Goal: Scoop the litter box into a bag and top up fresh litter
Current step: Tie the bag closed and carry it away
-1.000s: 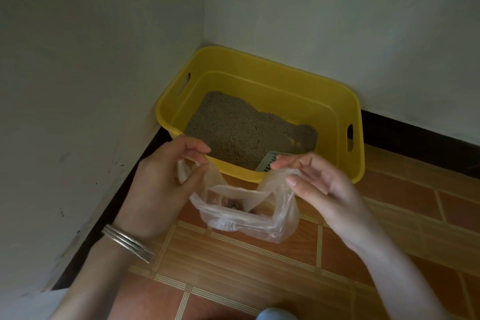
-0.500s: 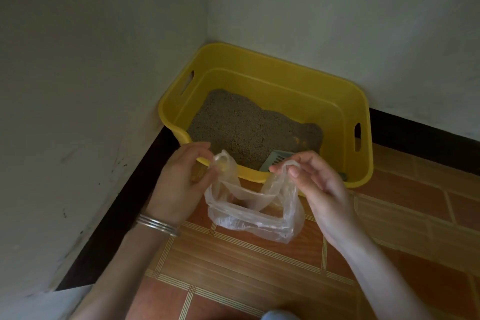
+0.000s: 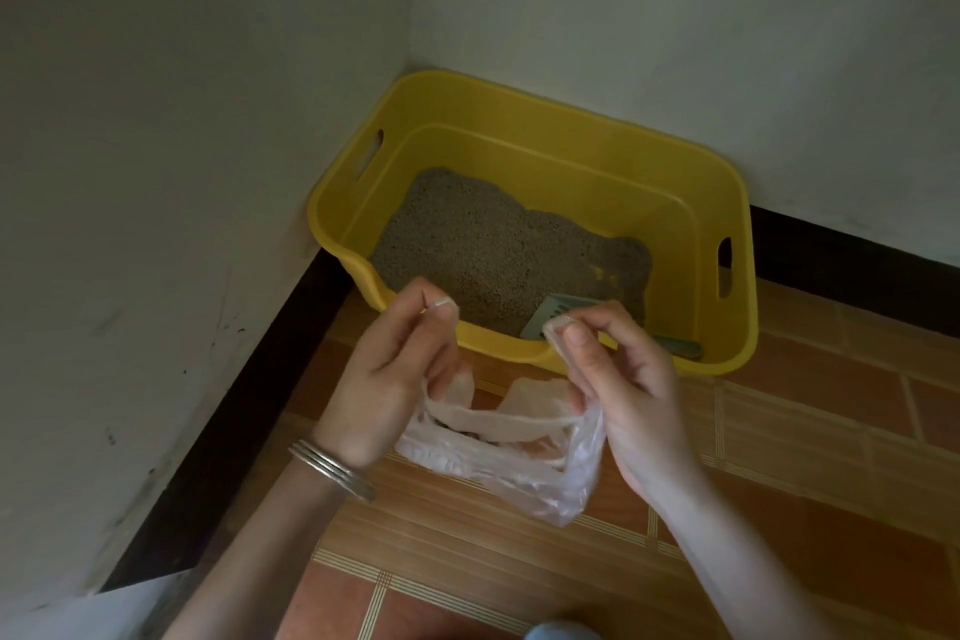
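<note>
Nearest the camera, on the near side of the litter box [image 3: 571, 156], the thin clear bag [image 3: 519, 468] hangs just above the tiled floor [image 3: 779, 483], stretched between two hands. It is likely kept this close to the box's near rim so that scooped waste has a short way to travel. The left hand [image 3: 395, 379], with metal bangles [image 3: 332, 470] at the wrist, pinches one bag handle between thumb and forefinger, palm turned inward and the other fingers loosely curled. The right hand [image 3: 618, 379] pinches the other handle in the same narrow grip, wrist bent and knuckles facing the box. The two pinches sit level with the near rim and apart, which pulls the mouth wide. A few dark bits seem to lie in the bag, though that is hard to tell. Inside the box, against its near wall, the pale scoop [image 3: 556, 314] rests with its blade on the litter and its handle toward the box's right corner, within easy reach of the right hand. The grey litter [image 3: 493, 244] covers only part of the bottom, so a top-up looks due. The box is set into the corner of the walls.
</note>
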`<state>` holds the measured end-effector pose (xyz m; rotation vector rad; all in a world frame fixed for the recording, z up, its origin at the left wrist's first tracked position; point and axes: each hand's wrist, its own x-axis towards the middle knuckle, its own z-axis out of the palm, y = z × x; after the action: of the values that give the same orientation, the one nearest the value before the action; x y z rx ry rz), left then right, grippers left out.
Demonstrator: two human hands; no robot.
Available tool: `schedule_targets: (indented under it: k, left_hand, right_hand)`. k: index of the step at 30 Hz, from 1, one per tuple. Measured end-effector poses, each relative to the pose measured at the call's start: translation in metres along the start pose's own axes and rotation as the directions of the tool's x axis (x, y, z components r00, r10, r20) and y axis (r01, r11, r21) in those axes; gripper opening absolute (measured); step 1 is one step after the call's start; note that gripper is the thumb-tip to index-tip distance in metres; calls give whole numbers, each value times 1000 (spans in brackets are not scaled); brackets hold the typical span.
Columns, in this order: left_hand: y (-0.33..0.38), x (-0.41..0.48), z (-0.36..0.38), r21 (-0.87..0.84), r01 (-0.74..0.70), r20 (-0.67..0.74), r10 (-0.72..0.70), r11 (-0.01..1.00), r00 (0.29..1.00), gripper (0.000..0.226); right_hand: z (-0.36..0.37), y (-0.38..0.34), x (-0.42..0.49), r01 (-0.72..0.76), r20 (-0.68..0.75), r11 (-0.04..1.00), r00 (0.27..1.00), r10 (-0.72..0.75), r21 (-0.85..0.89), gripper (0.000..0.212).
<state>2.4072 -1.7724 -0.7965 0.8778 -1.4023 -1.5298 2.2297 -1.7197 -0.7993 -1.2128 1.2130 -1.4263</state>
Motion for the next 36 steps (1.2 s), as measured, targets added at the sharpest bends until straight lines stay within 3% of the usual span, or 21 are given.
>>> schedule_targets:
  k: [3, 7, 14, 17, 20, 23, 29, 36]
  left_hand:
    - [-11, 1, 2, 16, 63, -33, -63, 998, 997, 27]
    - [-22, -5, 1, 87, 78, 68, -85, 993, 994, 20]
    - [-36, -8, 4, 85, 90, 145, -102, 992, 984, 23]
    - [-40, -4, 7, -42, 191, 163, -182, 981, 970, 17]
    - [-46, -1, 6, -125, 318, 172, -295, 940, 940, 32]
    - [-50, -2, 4, -141, 381, 184, -354, 914, 917, 42]
    - [-53, -2, 4, -177, 395, 260, -344, 902, 902, 11]
    - [-59, -4, 8, -278, 414, 247, -352, 867, 903, 10]
  right_hand:
    - [-1, 8, -2, -47, 21, 993, 999, 49, -104, 22]
    - [-1, 16, -3, -31, 100, 952, 993, 65, -304, 31]
    - [2, 29, -4, -2, 15, 934, 1000, 8, -358, 27]
    - [5, 34, -4, 5, 5, 946, 1000, -4, -325, 23]
    - [6, 36, -3, 99, 58, 946, 995, -85, -309, 31]
    - [3, 38, -3, 93, 100, 950, 993, -66, -298, 28]
    - [-5, 44, -1, 145, 178, 922, 980, -84, -359, 28]
    - [-10, 42, 5, 264, 292, 859, 946, -142, -439, 23]
